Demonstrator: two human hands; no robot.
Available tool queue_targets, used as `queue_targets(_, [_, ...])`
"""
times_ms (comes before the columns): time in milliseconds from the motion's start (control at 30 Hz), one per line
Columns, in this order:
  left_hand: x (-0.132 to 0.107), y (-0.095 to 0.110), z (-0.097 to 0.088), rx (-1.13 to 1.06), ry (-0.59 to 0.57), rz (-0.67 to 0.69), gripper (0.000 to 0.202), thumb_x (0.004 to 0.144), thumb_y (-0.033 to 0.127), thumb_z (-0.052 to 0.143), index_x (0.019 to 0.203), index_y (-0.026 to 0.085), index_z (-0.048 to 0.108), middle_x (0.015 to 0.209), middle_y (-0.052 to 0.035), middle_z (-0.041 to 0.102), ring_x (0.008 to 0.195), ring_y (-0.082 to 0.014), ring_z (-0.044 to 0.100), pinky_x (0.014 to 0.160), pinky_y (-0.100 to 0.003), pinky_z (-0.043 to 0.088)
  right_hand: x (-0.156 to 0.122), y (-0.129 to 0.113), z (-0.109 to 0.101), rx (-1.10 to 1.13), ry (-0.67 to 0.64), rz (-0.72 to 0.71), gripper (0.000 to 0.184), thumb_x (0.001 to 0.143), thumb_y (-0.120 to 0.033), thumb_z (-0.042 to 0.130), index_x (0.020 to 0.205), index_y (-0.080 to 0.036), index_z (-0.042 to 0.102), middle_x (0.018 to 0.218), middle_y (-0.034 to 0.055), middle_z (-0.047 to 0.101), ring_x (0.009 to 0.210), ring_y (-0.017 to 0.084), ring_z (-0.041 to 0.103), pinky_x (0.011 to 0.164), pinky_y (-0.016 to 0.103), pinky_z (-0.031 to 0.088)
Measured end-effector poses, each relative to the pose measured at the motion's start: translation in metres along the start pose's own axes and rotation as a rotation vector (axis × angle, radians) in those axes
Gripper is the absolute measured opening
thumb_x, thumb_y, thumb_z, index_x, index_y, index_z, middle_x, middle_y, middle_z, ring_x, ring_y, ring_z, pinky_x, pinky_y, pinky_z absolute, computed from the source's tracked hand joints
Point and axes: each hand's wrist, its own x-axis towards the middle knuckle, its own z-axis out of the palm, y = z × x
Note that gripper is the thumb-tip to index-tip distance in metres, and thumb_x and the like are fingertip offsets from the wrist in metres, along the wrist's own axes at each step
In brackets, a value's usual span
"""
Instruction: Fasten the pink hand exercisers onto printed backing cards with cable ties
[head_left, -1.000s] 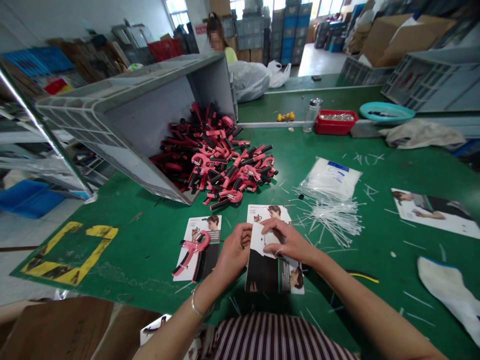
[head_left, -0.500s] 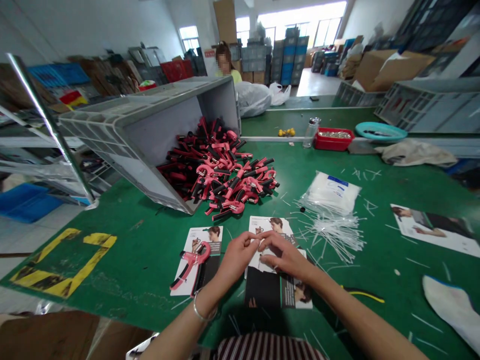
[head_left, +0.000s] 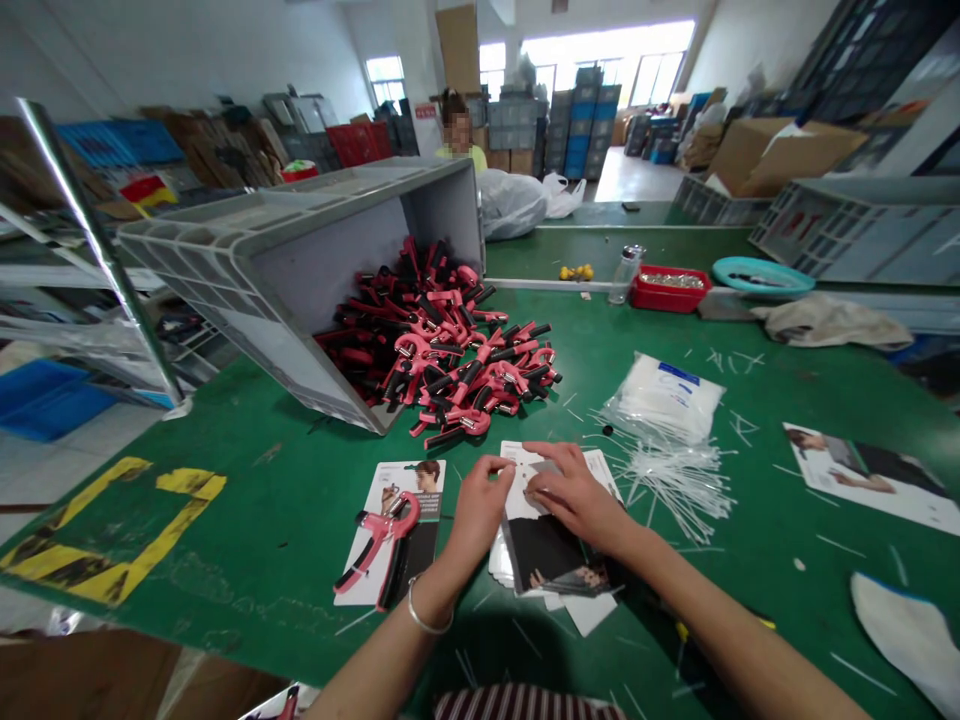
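My left hand (head_left: 476, 510) grips the left edge of a folded printed card (head_left: 551, 530), and my right hand (head_left: 571, 497) lies over its upper part, fingers pinched on the paper. Loose cards (head_left: 592, 600) stick out beneath it on the green work table (head_left: 247, 530). To the left lies another card (head_left: 390, 530) with a pink-and-black hand grip exerciser (head_left: 379, 545) on it. Above my hands is a heap of similar grip exercisers (head_left: 442, 350), spilling from a grey plastic crate (head_left: 315, 250) tipped on its side.
White cable ties (head_left: 675, 480) lie right of my hands, beside a bag of them (head_left: 664, 400). A red tray (head_left: 667, 290), glass jar (head_left: 626, 275) and teal dish (head_left: 761, 277) stand beyond. A co-worker (head_left: 457, 140) is at the far back.
The folded card has come down from between my hands onto the stack and now tilts, with its dark lower half swung left. My view has shifted slightly upward.
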Motion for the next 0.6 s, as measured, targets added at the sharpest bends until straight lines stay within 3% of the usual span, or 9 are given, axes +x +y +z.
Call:
queue_targets(100, [-0.008, -0.018, -0.009, -0.14, -0.002, -0.126, 0.027, 0.084, 0.042, 0.063, 0.093, 0.016, 0.063, 0.095, -0.0086, 0.071, 0.091, -0.0223, 0.066, 0.08, -0.033, 0.049, -0.009, 0.0, -0.007, 0.077, 0.005, 0.03, 0.013, 0.095, -0.023, 0.054, 0.093, -0.024, 0.066, 0.14, 0.0072, 0.05, 0.123, 0.025, 0.046, 0.104, 0.046, 0.036])
queue_targets(200, [-0.024, -0.036, -0.018, -0.356, -0.011, -0.295, 0.037, 0.081, 0.044, 0.067, 0.102, 0.016, 0.059, 0.089, -0.0067, 0.071, 0.08, -0.0204, 0.068, 0.072, -0.031, 0.05, -0.005, 0.026, -0.011, 0.1, -0.014, 0.057, 0.015, 0.097, -0.026, 0.051, 0.105, -0.025, 0.064, 0.134, 0.0079, 0.056, 0.121, 0.024, 0.049, 0.104, 0.046, 0.037])
queue_targets(300, [-0.041, -0.047, -0.023, -0.442, -0.119, -0.379, 0.047, 0.071, 0.039, 0.078, 0.107, 0.015, 0.06, 0.091, -0.0068, 0.072, 0.083, -0.0207, 0.069, 0.076, -0.032, 0.05, 0.029, 0.069, -0.008, -0.029, -0.01, 0.179, 0.027, 0.097, -0.023, 0.049, 0.123, -0.02, 0.055, 0.122, 0.0105, 0.061, 0.11, 0.022, 0.056, 0.099, 0.042, 0.043])
queue_targets(400, [-0.051, -0.047, -0.024, -0.398, -0.301, -0.411, 0.042, 0.065, 0.037, 0.081, 0.097, 0.013, 0.066, 0.085, -0.0079, 0.073, 0.08, -0.0224, 0.069, 0.077, -0.033, 0.05, 0.082, 0.103, -0.001, -0.199, -0.016, 0.304, 0.03, 0.093, -0.011, 0.047, 0.121, -0.015, 0.056, 0.12, 0.0124, 0.061, 0.113, 0.021, 0.054, 0.1, 0.038, 0.041])
queue_targets(500, [-0.056, -0.039, -0.018, -0.377, -0.23, -0.371, 0.036, 0.07, 0.039, 0.077, 0.094, 0.015, 0.066, 0.086, -0.0066, 0.073, 0.082, -0.0216, 0.069, 0.079, -0.033, 0.05, 0.125, 0.113, 0.01, -0.287, 0.007, 0.376, 0.033, 0.089, -0.005, 0.046, 0.119, -0.012, 0.056, 0.123, 0.0176, 0.057, 0.115, 0.024, 0.053, 0.096, 0.037, 0.042])
queue_targets(600, [-0.06, -0.038, -0.008, -0.331, -0.147, -0.354, 0.035, 0.071, 0.043, 0.075, 0.09, 0.016, 0.061, 0.081, -0.0043, 0.069, 0.076, -0.0204, 0.067, 0.071, -0.031, 0.052, 0.139, 0.106, 0.02, -0.366, 0.018, 0.457, 0.029, 0.092, -0.009, 0.044, 0.118, -0.012, 0.056, 0.122, 0.0202, 0.057, 0.108, 0.026, 0.055, 0.087, 0.036, 0.044])
